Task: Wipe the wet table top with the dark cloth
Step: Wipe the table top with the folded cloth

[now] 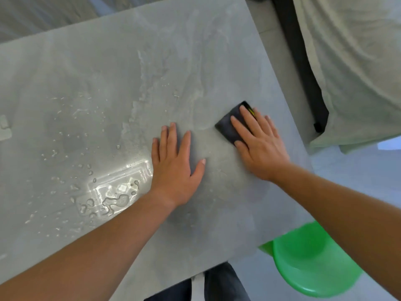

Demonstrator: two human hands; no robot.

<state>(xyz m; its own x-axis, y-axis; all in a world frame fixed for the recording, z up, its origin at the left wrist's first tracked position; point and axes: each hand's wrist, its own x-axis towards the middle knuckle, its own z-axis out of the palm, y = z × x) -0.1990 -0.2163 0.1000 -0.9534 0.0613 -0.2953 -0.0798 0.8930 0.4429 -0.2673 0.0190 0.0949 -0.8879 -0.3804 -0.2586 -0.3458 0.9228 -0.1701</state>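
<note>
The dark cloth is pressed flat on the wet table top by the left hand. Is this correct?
No, the side is wrong. The head view shows the dark cloth pressed flat on the wet table top by the right hand; the left hand lies flat on the bare surface.

One grey, stone-patterned rectangular table top (108, 72). On it lie one small dark folded cloth (226, 128), two bare hands, a left hand (175, 168) and a right hand (260, 144), one larger water puddle (117, 202), and scattered droplets too many to count. Off its right edge: one glossy green rounded plastic object (310, 263) and one pale fabric sheet (358, 61).
</note>
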